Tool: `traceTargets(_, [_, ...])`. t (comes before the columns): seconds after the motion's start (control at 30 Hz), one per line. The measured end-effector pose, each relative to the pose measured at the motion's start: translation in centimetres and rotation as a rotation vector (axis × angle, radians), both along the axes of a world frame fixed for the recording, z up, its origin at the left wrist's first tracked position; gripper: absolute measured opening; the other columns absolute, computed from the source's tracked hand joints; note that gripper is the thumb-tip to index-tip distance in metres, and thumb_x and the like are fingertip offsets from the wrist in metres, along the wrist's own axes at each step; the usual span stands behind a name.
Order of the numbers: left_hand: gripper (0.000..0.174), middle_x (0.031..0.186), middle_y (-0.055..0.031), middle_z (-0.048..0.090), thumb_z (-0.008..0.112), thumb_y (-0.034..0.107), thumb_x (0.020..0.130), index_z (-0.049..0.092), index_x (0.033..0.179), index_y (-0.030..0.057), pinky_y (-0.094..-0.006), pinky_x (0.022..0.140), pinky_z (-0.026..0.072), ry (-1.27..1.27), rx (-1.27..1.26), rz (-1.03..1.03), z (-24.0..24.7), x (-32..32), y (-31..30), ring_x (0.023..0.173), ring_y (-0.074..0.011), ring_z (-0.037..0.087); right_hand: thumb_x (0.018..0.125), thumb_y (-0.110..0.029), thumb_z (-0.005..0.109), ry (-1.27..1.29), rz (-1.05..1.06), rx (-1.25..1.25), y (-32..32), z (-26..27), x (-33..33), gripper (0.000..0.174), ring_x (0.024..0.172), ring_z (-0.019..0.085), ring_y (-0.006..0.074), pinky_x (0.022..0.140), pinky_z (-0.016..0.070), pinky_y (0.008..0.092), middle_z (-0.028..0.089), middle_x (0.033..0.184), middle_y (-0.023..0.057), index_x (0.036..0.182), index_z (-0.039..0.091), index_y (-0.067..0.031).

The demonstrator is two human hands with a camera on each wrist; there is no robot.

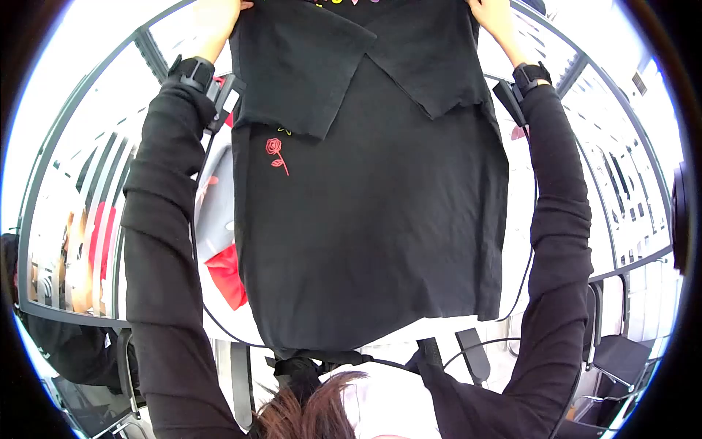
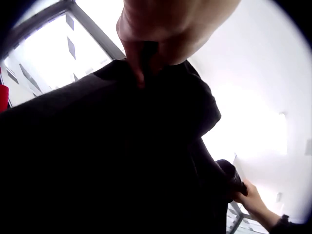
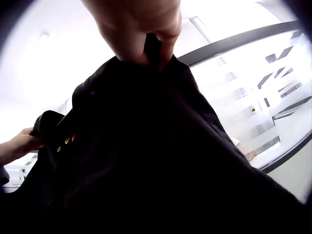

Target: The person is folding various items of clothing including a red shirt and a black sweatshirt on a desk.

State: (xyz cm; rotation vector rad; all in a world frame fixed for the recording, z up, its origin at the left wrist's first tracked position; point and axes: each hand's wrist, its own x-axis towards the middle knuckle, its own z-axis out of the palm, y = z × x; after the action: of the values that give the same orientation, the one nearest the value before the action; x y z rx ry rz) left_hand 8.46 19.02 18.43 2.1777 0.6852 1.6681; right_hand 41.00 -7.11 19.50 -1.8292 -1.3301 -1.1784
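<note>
A black T-shirt point(image 1: 373, 219) hangs spread out between my two hands, with its sleeves point(image 1: 307, 73) folded inward over the body. A red rose design point(image 1: 274, 148) shows on its left part, and small coloured marks line the top edge. At the upper left corner my left hand point(image 1: 216, 29) grips the cloth; the left wrist view shows thumb and fingers point(image 2: 140, 78) pinching it. My right hand point(image 1: 497, 22) holds the opposite upper corner, its fingers point(image 3: 168, 48) pinching the bunched cloth in the right wrist view. The shirt's lower edge reaches close to my body.
Beside the shirt on the left, grey cloth point(image 1: 218, 197) and red cloth point(image 1: 228, 278) lie on the white table point(image 1: 219, 318). Dark-framed glass panels point(image 1: 77, 219) stand on both sides. A chair point(image 1: 621, 358) is at lower right. Thin black cables point(image 1: 532, 256) run from the wrist cameras.
</note>
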Motion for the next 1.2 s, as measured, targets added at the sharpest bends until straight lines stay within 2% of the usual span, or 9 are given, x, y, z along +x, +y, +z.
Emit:
traceTargets(0.07, [0.01, 0.073, -0.0197, 0.059, 0.059, 0.006, 0.072, 0.055, 0.077, -0.0009, -0.0379, 0.062, 0.0445, 0.112, 0.194, 0.21, 0.0, 0.4, 1.1, 0.075, -0.0299, 0.061, 0.07, -0.008, 0.058, -0.008, 0.011, -0.025, -0.5, -0.2, -0.4, 0.022, 0.079, 0.051, 0.0442, 0.07, 0.0415, 0.0454, 0.054, 0.077, 0.0287, 0.084, 0.046, 0.0051])
traceTargets(0.17, [0.027, 0.077, -0.0081, 0.062, 0.065, 0.025, 0.075, 0.061, 0.094, 0.0065, -0.0309, 0.069, 0.044, 0.285, 0.186, -0.136, -1.0, -1.2, 3.9, 0.074, -0.0174, 0.058, 0.071, -0.008, 0.058, -0.094, -0.018, -0.145, -2.3, -0.8, -0.8, 0.021, 0.079, 0.055, 0.0369, 0.069, 0.0444, 0.0389, 0.056, 0.082, 0.0232, 0.087, 0.051, 0.0023])
traceTargets(0.27, [0.022, 0.075, -0.0065, 0.059, 0.063, 0.005, 0.069, 0.059, 0.091, 0.0033, -0.027, 0.068, 0.0428, 0.387, 0.234, -0.148, -3.5, -4.8, -0.4, 0.071, -0.0122, 0.053, 0.072, -0.009, 0.059, -0.127, 0.112, -0.345, -5.4, -3.1, -2.3, 0.022, 0.079, 0.057, 0.0316, 0.07, 0.0449, 0.0347, 0.058, 0.084, 0.0145, 0.093, 0.055, -0.0024])
traceTargets(0.33, [0.011, 0.061, -0.0083, 0.052, 0.059, 0.001, 0.068, 0.049, 0.072, 0.0011, -0.0263, 0.059, 0.0413, 0.469, 0.092, -0.275, -5.8, -8.3, -3.7, 0.057, -0.0137, 0.048, 0.066, -0.001, 0.058, 0.098, 0.278, -0.544, -9.1, -5.5, -6.2, 0.023, 0.077, 0.055, 0.0303, 0.07, 0.0437, 0.0327, 0.056, 0.083, 0.0138, 0.088, 0.052, -0.0006])
traceTargets(0.5, [0.035, 0.105, -0.0149, 0.06, 0.058, -0.009, 0.05, 0.028, 0.06, 0.0046, -0.0277, 0.075, 0.0444, 0.683, -0.105, -0.647, -9.9, -16.7, -14.1, 0.093, -0.0267, 0.058, 0.057, 0.002, 0.06, 0.598, 0.288, -0.891, -16.9, -8.9, -16.5, 0.025, 0.077, 0.054, 0.0291, 0.067, 0.0437, 0.0312, 0.057, 0.093, 0.0091, 0.077, 0.045, -0.0005])
traceTargets(0.77, [0.019, 0.126, -0.0149, 0.041, 0.065, 0.003, 0.06, 0.047, 0.067, -0.0013, -0.0382, 0.084, 0.043, 1.104, -0.363, -0.916, -15.1, -22.0, -20.9, 0.109, -0.0334, 0.047, 0.057, -0.013, 0.063, 0.422, 0.367, -1.212, -22.0, -12.3, -20.2, 0.021, 0.073, 0.06, 0.0208, 0.058, 0.0484, 0.031, 0.058, 0.102, 0.0068, 0.061, 0.054, 0.0043])
traceTargets(1.1, [0.018, 0.117, -0.0096, 0.051, 0.063, 0.024, 0.078, 0.063, 0.086, 0.0081, -0.0344, 0.08, 0.0455, 1.169, -0.338, -1.249, -14.8, -22.7, -20.0, 0.098, -0.0282, 0.053, 0.068, -0.016, 0.065, 0.719, 0.568, -1.378, -23.0, -13.2, -18.9, 0.026, 0.087, 0.059, 0.0253, 0.079, 0.0462, 0.0314, 0.06, 0.099, 0.0115, 0.088, 0.063, 0.0012])
traceTargets(1.13, [0.017, 0.108, -0.0073, 0.057, 0.061, 0.022, 0.079, 0.063, 0.089, 0.0081, -0.0327, 0.08, 0.0456, 1.233, -0.556, -1.174, -13.4, -22.2, -19.8, 0.097, -0.0248, 0.054, 0.071, -0.017, 0.064, 0.853, 0.559, -1.382, -22.2, -12.4, -18.5, 0.026, 0.087, 0.059, 0.0252, 0.078, 0.0462, 0.0314, 0.06, 0.098, 0.0115, 0.091, 0.062, 0.0003])
traceTargets(1.2, [0.014, 0.103, -0.0082, 0.057, 0.061, 0.018, 0.078, 0.06, 0.086, 0.0068, -0.0331, 0.081, 0.0446, 1.082, -0.319, -1.033, -13.0, -20.2, -18.3, 0.099, -0.0248, 0.054, 0.075, -0.02, 0.063, 0.941, 0.517, -1.34, -20.7, -11.5, -17.0, 0.028, 0.087, 0.059, 0.0246, 0.078, 0.0461, 0.0311, 0.06, 0.096, 0.0117, 0.096, 0.061, -0.0015])
